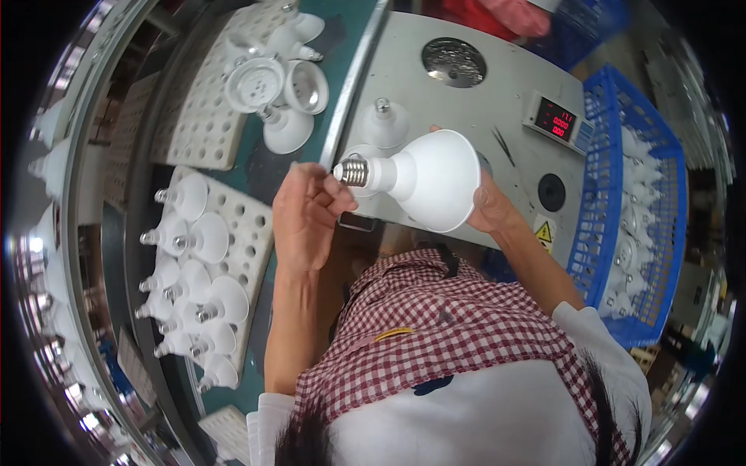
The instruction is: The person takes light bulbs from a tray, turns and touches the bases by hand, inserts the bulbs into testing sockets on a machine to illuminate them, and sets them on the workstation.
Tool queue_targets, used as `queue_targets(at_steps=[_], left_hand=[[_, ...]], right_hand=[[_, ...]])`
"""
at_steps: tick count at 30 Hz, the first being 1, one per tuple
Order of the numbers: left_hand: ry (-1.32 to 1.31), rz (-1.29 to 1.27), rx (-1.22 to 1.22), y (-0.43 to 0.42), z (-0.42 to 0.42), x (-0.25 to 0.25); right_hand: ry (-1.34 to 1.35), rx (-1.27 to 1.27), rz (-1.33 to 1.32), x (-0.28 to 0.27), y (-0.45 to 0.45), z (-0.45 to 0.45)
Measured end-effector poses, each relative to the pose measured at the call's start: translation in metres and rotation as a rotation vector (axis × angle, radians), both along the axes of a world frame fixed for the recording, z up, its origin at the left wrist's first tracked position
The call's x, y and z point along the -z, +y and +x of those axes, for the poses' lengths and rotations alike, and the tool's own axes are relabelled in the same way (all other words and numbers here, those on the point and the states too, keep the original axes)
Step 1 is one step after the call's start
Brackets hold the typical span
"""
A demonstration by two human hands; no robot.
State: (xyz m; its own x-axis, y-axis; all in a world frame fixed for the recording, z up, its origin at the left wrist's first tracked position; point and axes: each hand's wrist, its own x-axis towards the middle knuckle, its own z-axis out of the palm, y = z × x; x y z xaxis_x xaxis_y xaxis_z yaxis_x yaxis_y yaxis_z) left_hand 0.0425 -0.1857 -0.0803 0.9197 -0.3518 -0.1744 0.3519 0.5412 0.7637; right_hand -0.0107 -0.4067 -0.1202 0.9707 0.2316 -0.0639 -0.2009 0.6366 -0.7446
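A large white reflector light bulb (435,180) lies sideways in front of me, its silver screw base (353,172) pointing left. My right hand (489,206) grips it by the wide rim, with most of the fingers behind the bulb. Curled fingers of my left hand (311,206) are at the tip of the screw base; whether they pinch anything small there is hidden. Behind the held bulb, another white bulb (385,123) stands on the grey machine top (497,93), and a further one is partly covered.
On the left, foam trays with holes (250,203) carry several bulbs on a green surface. A red-digit meter (556,120), tweezers (503,146) and a black round disc (552,192) are on the machine top. A blue crate (668,233) of bulbs stands at the right.
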Motion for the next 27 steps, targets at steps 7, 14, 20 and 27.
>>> queue_targets(at_steps=[7, 14, 20, 27], left_hand=[[0.071, 0.365, 0.134, 0.008, -0.024, 0.059], [0.281, 0.555, 0.263, 0.027, -0.071, 0.127], [0.249, 0.61, 0.37, 0.013, -0.072, 0.135], [0.285, 0.662, 0.302, 0.005, -0.079, 0.123]], right_hand=[[0.097, 0.282, 0.007, 0.014, -0.069, -0.055], [0.397, 0.549, -1.817, 0.016, -0.222, -0.143], [0.453, 0.364, -1.973, 0.051, -0.247, -0.139], [0.554, 0.055, -2.16, 0.064, -0.232, -0.106]])
